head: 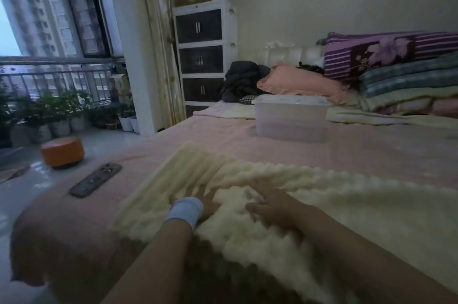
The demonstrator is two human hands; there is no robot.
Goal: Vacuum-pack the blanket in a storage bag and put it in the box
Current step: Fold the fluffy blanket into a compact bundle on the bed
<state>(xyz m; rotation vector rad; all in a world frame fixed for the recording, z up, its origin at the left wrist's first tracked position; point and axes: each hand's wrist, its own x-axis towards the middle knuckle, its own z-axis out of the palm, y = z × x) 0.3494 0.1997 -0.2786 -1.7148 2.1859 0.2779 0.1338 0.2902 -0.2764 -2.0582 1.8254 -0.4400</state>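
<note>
A cream, ribbed fluffy blanket (322,204) lies spread over the near part of the pink bed. Both hands are on it near its middle. My left hand (207,200), with a white band on the wrist, lies partly buried in a fold of the pile. My right hand (272,204) lies on top of the fluffy fold, fingers bent into the fabric; motion blur hides the exact hold. A clear plastic storage box (291,117) with its lid on stands farther back on the bed. No storage bag is in view.
A dark flat device (95,179) lies on the bed's left part. An orange round stool (62,151) stands on the floor to the left. Folded quilts (401,80) and a pink pillow (300,83) are piled at the headboard, a drawer cabinet (203,55) beyond.
</note>
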